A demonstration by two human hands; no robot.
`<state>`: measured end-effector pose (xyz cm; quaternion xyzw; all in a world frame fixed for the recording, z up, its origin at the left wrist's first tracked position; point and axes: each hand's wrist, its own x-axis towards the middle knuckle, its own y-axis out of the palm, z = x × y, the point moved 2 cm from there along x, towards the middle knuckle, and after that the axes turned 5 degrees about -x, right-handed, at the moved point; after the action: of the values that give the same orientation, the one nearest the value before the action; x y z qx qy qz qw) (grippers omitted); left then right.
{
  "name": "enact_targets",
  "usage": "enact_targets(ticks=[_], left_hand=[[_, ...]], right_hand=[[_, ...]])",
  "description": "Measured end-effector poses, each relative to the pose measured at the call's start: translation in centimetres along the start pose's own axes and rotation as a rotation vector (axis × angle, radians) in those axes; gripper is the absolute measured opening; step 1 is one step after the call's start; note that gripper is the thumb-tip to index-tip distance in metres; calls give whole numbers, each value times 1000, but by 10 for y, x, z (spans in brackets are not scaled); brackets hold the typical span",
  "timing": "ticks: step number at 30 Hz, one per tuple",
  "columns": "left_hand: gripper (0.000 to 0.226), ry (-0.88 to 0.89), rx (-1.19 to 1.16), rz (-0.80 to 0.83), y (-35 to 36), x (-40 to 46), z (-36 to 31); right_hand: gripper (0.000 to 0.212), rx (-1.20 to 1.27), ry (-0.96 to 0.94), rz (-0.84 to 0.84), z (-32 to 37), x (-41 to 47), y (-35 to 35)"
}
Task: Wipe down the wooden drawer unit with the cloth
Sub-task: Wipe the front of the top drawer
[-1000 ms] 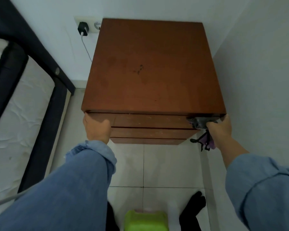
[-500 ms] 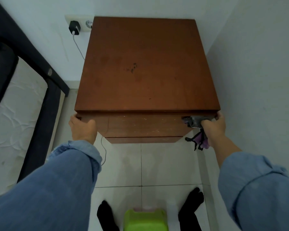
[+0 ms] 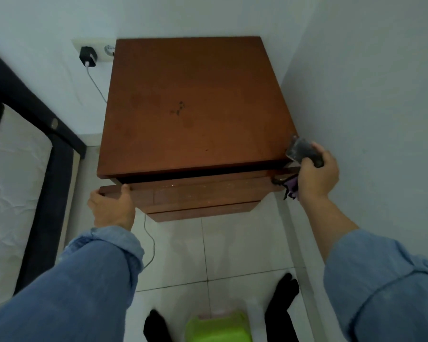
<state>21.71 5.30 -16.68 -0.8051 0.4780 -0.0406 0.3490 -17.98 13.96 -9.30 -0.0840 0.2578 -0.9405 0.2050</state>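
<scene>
The brown wooden drawer unit [image 3: 190, 104] stands in the corner of the room, seen from above. Its top drawer [image 3: 203, 191] is pulled out a little, showing a dark gap under the top panel. My left hand [image 3: 111, 208] grips the drawer front at its left end. My right hand [image 3: 316, 174] is at the unit's front right corner, closed on a dark grey cloth [image 3: 299, 150] that sticks up beside the top panel's edge; purple and black parts of the cloth hang below the hand.
White walls close in behind and on the right. A black charger [image 3: 87, 56] sits in the wall socket, its cable [image 3: 148, 240] trailing to the tiled floor. A dark bed frame [image 3: 47, 193] with mattress lies left. A green container [image 3: 218, 327] stands between my feet.
The top drawer has slid out toward me, my left hand moving with it. My right hand has risen from under the front edge to the top panel's right corner, cloth in hand.
</scene>
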Motion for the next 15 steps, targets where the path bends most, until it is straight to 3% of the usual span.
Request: enact_targets(ticks=[5,11,15], left_hand=[[68,20,-21,1,2,3,6],[71,73,-62,11,0,2,7],[67,124,-59,6,-5,1,10]], right_hand=[[47,-245,-11,72,-26,-8,18],[52,-363,7,34,-36,-35,42],[50,-422,6,113,-23,-64,60]])
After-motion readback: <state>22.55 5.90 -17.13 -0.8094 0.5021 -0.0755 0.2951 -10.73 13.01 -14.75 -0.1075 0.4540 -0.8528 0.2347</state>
